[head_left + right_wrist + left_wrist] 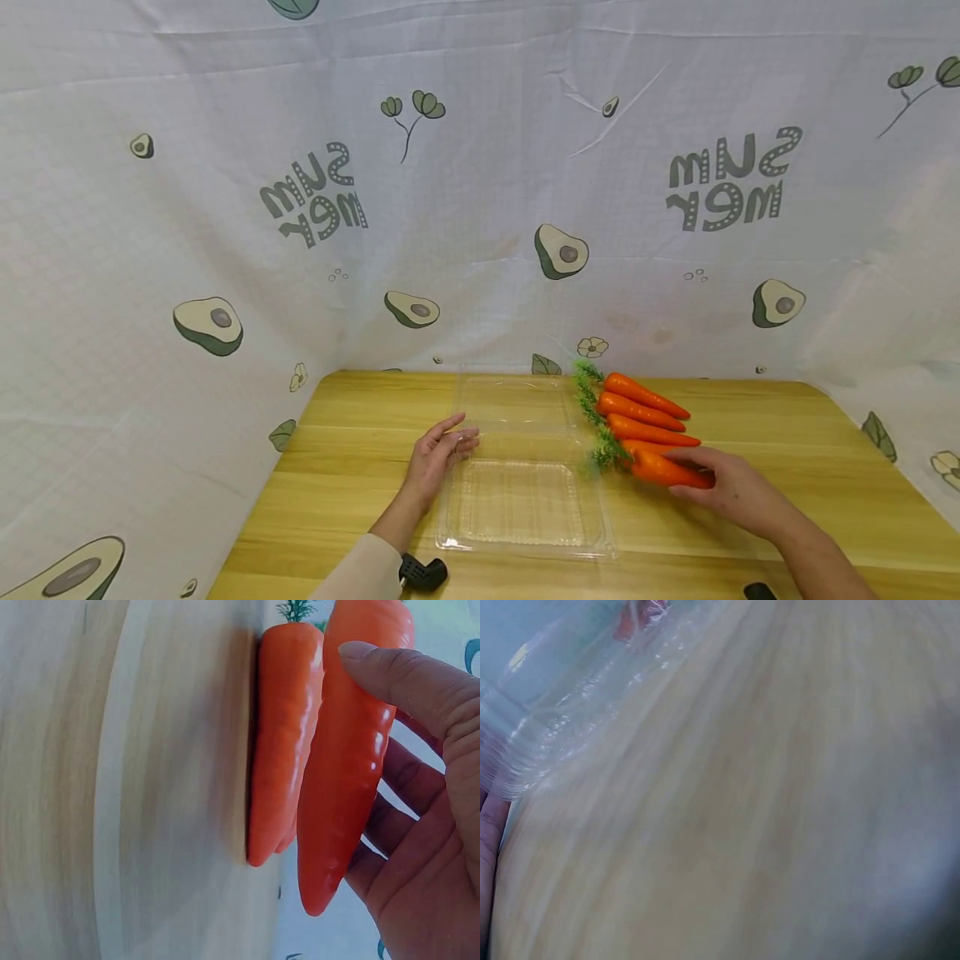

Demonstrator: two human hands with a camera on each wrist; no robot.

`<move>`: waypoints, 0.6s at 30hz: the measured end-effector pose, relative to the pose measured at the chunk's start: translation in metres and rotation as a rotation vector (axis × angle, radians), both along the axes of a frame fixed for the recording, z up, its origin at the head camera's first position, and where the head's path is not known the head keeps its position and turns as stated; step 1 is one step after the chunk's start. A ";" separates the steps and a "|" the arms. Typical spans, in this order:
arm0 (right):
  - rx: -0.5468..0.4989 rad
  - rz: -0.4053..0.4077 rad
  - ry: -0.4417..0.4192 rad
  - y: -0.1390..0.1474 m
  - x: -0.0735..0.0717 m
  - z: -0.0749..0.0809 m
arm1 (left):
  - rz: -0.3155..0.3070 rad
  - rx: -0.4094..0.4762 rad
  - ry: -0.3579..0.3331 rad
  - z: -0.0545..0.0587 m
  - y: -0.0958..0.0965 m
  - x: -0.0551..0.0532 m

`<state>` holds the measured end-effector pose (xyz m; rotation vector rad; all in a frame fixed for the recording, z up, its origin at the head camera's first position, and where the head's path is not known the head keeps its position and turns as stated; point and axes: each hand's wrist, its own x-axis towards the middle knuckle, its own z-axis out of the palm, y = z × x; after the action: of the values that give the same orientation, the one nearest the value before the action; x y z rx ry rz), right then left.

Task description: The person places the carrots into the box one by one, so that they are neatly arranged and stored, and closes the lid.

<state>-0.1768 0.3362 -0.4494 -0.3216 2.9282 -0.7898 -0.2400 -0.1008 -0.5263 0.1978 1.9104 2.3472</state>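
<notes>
My right hand (731, 486) holds an orange carrot (667, 469), thumb on one side and fingers behind it. In the right wrist view the carrot (349, 757) is raised off the table, its tip pointing down in that view, beside another carrot (285, 742). Several more carrots (647, 412) with frilly green tops lie in a row at the back right. A clear plastic clamshell box (525, 508) stands unfolded, its lid (517, 400) at the back. My left hand (432, 461) rests at the box's left side, fingers loosely extended over its edge near the hinge.
The wooden table (337, 500) is backed by a white curtain (480, 167) printed with avocados and lettering. A black strap piece (424, 573) sits at the left wrist. Green carrot tops (609, 450) reach close to the box's right side.
</notes>
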 end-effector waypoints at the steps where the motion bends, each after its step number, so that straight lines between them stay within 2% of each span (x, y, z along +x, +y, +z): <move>1: -0.002 0.000 0.005 -0.001 0.001 0.001 | 0.001 0.000 0.000 0.000 0.000 0.000; 18: -0.037 0.017 0.120 -0.028 0.004 0.012 | 0.002 0.007 0.004 0.000 0.000 -0.001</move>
<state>-0.1729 0.3083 -0.4370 -0.4096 3.0199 -0.8523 -0.2412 -0.1007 -0.5267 0.2013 1.9054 2.3565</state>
